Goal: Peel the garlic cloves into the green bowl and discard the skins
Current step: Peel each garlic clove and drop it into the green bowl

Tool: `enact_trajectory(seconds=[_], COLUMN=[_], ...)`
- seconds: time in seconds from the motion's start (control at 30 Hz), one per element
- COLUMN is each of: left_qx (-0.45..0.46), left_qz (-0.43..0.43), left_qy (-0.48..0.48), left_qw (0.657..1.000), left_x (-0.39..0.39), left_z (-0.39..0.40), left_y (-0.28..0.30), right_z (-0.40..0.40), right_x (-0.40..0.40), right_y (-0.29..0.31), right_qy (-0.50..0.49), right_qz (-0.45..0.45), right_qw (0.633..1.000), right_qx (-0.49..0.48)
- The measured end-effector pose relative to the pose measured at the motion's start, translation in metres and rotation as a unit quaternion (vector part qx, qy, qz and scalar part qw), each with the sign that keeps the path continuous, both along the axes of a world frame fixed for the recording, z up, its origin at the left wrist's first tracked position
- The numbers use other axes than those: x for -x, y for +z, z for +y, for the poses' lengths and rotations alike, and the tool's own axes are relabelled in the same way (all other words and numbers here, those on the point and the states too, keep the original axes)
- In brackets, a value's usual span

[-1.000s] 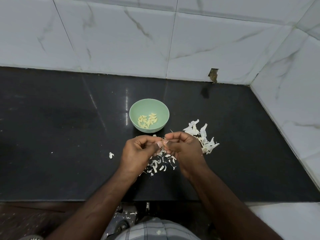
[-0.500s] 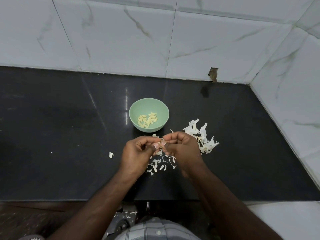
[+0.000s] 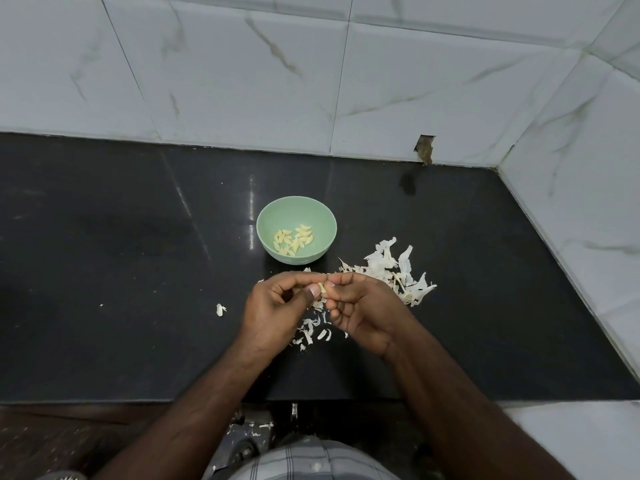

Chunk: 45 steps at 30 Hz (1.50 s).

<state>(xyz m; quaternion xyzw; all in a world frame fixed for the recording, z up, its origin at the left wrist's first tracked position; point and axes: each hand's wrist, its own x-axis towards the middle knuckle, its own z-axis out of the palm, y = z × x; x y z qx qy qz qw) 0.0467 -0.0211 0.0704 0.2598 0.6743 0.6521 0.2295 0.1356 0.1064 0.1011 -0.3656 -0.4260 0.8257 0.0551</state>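
Head view: two hands pinch one garlic clove near one green bowl

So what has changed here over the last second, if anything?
Very little. Both hands stay together just in front of the green bowl; the left hand and right hand still pinch the small pale garlic clove, which now shows more clearly between the fingertips. The peeled cloves in the bowl, the white papery skins and the black counter are unchanged.

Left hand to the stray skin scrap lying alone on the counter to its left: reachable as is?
Probably yes. The scrap lies on bare black counter with nothing between it and the left hand, but that hand is pinching the garlic clove together with the right hand.
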Motion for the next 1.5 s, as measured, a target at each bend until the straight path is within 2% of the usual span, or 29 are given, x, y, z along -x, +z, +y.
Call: enact_trajectory(seconds=[0.03,0.1,0.2,0.27,0.4,0.57,0.73,0.93,1.1,1.17,1.2,1.3,1.4,1.5], left_qx=[-0.003,-0.008,-0.015,-0.018,-0.038,-0.068,-0.043,-0.04,-0.021,-0.011,-0.007,0.001,0.016,0.008], left_qz=[-0.017,-0.058,-0.132,-0.164,-0.212,-0.285,-0.268,-0.264,-0.209,-0.176,-0.161,-0.134,-0.122,-0.149], left_qy=[-0.002,0.002,0.013,0.0,-0.022,-0.003,-0.002,-0.005,0.008,0.012,0.013,0.015,0.02,0.021], left_qw=[1.0,0.998,0.991,0.986,0.976,0.956,0.962,0.964,0.978,0.984,0.987,0.991,0.992,0.989], left_x=[0.001,0.001,0.001,0.002,0.004,0.003,0.005,0.003,0.003,0.003,0.002,0.002,0.003,0.004], left_z=[0.0,0.001,0.003,0.004,0.002,0.003,0.003,0.003,0.003,0.004,0.005,0.006,0.006,0.005], left_y=[-0.001,-0.002,-0.002,-0.003,0.001,0.004,0.007,0.01,0.009,0.008,0.008,0.007,0.006,0.006], right_z=[0.0,0.002,0.001,0.001,0.003,0.001,0.001,0.012,0.025,0.025,0.024,0.013,0.006,0.009], right_x=[-0.001,-0.002,-0.001,0.001,-0.001,0.001,0.001,0.0,-0.001,-0.002,-0.003,-0.003,-0.001,-0.001], right_y=[-0.001,-0.005,-0.007,-0.008,-0.008,-0.008,-0.008,-0.008,-0.013,-0.011,-0.01,-0.002,-0.006,-0.009], right_qy=[0.006,0.014,0.015,0.021,0.033,0.032,0.043,0.02,0.058,0.047,0.038,0.059,0.077,0.072], right_qz=[0.007,0.018,0.038,0.049,0.046,0.045,0.054,0.017,-0.052,-0.051,-0.039,0.025,0.053,0.071], right_qw=[0.999,0.984,0.916,0.889,0.895,0.896,0.897,0.847,0.838,0.832,0.839,0.892,0.913,0.933], right_qx=[-0.033,-0.176,-0.398,-0.454,-0.442,-0.441,-0.437,-0.531,-0.539,-0.551,-0.542,-0.447,-0.396,-0.345])
